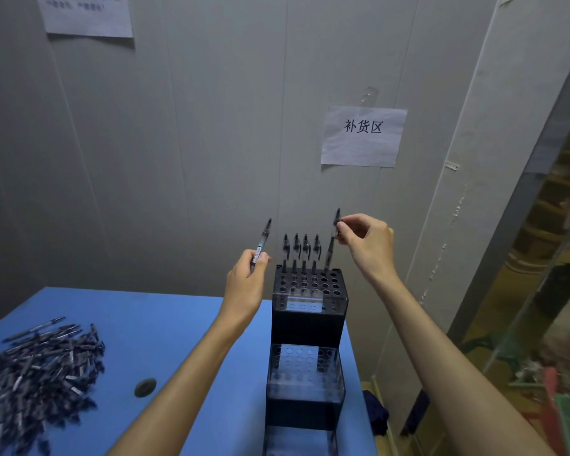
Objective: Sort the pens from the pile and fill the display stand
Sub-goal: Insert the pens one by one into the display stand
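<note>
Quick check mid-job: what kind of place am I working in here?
Probably a shop's restocking corner or stockroom. A white paper sign on the grey panel wall reads "补货区" (restocking area), a loose pile of dark pens lies on the blue table, and a tiered black display stand is being filled.

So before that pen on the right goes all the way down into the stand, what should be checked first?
1. Right hand pinches its pen near the top: ok.
2. Pen tip at a back-row hole of the display stand: ok; how deep it sits, cannot tell.
3. Clear of the four pens already standing: ok.
4. Left hand holds the next pen ready: ok.
5. Pile has pens left: ok.
</note>
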Demonstrator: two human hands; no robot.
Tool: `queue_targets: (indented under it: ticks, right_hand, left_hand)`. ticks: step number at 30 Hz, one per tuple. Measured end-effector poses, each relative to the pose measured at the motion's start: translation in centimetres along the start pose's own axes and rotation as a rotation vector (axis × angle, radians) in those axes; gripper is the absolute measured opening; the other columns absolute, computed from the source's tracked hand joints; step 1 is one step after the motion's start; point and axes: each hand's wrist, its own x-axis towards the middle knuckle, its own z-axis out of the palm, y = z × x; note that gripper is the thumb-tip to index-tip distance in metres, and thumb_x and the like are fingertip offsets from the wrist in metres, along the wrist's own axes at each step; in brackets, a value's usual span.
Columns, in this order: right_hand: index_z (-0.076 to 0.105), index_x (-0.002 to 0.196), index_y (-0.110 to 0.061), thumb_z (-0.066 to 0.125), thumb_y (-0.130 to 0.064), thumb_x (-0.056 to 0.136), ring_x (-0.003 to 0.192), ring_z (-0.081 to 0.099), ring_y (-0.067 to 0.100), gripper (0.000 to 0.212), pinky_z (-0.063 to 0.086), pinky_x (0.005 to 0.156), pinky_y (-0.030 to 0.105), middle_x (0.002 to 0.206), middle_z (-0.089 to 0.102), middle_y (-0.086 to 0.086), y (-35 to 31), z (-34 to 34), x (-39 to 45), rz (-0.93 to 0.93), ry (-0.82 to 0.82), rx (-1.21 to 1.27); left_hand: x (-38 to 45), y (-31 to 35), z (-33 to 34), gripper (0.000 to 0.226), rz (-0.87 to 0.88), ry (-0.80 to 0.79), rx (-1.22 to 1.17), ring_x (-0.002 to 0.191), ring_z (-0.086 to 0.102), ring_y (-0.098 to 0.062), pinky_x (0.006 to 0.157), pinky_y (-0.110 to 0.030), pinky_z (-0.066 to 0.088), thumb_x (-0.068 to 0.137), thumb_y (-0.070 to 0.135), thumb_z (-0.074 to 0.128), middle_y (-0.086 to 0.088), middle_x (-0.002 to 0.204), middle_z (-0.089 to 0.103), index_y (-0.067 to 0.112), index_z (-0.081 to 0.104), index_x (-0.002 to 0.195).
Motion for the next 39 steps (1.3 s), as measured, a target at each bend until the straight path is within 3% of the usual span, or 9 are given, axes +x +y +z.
queue_targets:
  ticks: [10,16,22,29,35,39]
  right_hand:
    - [0.077,0.097,-0.014,0.071,-0.017,0.091,0.069,0.072,0.006,0.009,0.062,0.079,0.037,0.075,0.074,-0.005,1.0,0.9,-0.8,0.006,-0.032,-0.042]
    - [0.077,0.097,-0.015,0.071,-0.018,0.092,0.071,0.071,0.005,0.009,0.062,0.077,0.031,0.077,0.074,-0.006,0.7,0.7,-0.8,-0.011,-0.062,-0.091]
    - [0.079,0.094,-0.014,0.072,-0.018,0.09,0.072,0.071,0.005,0.009,0.061,0.079,0.032,0.075,0.074,-0.007,1.8,1.2,-1.7,-0.005,-0.114,-0.153]
    - [0.079,0.097,-0.013,0.073,-0.019,0.089,0.073,0.07,0.002,0.012,0.061,0.08,0.029,0.077,0.075,-0.006,2.4,1.0,-2.2,0.017,-0.139,-0.182]
    - [0.078,0.099,-0.015,0.072,-0.022,0.09,0.078,0.066,-0.003,0.012,0.057,0.079,0.021,0.084,0.073,-0.009,1.4,0.1,-2.5,-0.048,-0.006,-0.163]
    - [0.078,0.1,-0.019,0.073,-0.029,0.09,0.084,0.072,0.004,0.015,0.058,0.083,0.026,0.086,0.076,-0.009,0.0,-0.2,-2.4,0.016,-0.203,0.034]
  left_hand:
    - [0.3,-0.2,0.2,0.033,0.008,-0.013,-0.032,0.06,0.03,-0.009,0.06,-0.031,0.029,0.106,0.034,0.047,0.005,0.069,0.037,0.004,0.055,0.097]
    - [0.2,-0.1,0.5,0.029,-0.001,-0.021,-0.039,0.062,0.029,-0.01,0.061,-0.031,0.029,0.106,0.034,0.046,0.006,0.071,0.035,0.02,0.044,0.082]
    - [0.2,-0.3,0.8,0.021,-0.015,-0.023,-0.061,0.067,0.04,-0.01,0.065,-0.03,0.037,0.107,0.034,0.046,0.006,0.076,0.046,0.017,0.053,0.097]
    - [0.1,0.1,0.9,0.023,0.009,-0.067,-0.043,0.071,0.045,-0.013,0.068,-0.031,0.04,0.106,0.033,0.048,-0.002,0.079,0.052,0.015,0.058,0.096]
    - [0.2,1.2,1.2,0.021,0.065,-0.112,-0.025,0.074,0.051,-0.012,0.069,-0.031,0.043,0.105,0.033,0.05,-0.014,0.088,0.062,0.018,0.064,0.097]
    - [0.3,1.6,1.8,0.021,0.105,-0.158,0.025,0.071,0.052,-0.012,0.067,-0.032,0.045,0.105,0.034,0.05,-0.013,0.089,0.066,0.022,0.067,0.101]
